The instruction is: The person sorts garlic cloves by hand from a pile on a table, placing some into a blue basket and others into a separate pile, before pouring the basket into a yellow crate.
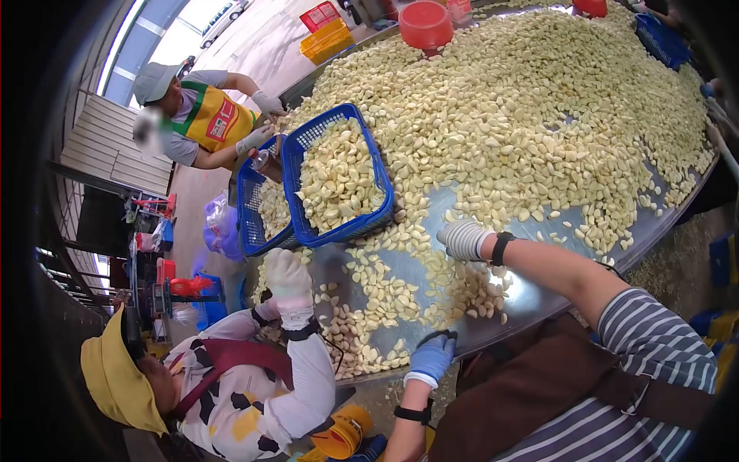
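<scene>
My left hand (433, 357), in a blue glove with dark fingertips, rests at the near edge of the metal table (396, 271). Its fingers lie over the rim beside loose peeled garlic cloves (381, 296), with nothing visible in them. Farther in, my right hand (465, 239) wears a white glove with grey stripes. It reaches palm down over the table at the edge of the large garlic heap (493, 138), fingers pointing left and holding nothing I can see. Between my hands lies a small blurred cluster of cloves (481, 291).
Two blue baskets (389, 202) (245, 212) with garlic stand left of the heap. A co-worker in a yellow hat (115, 373) works at my left; another in a grey cap (156, 81) stands across. A red tub (426, 25) sits on the far side, a yellow bucket (339, 433) below the table.
</scene>
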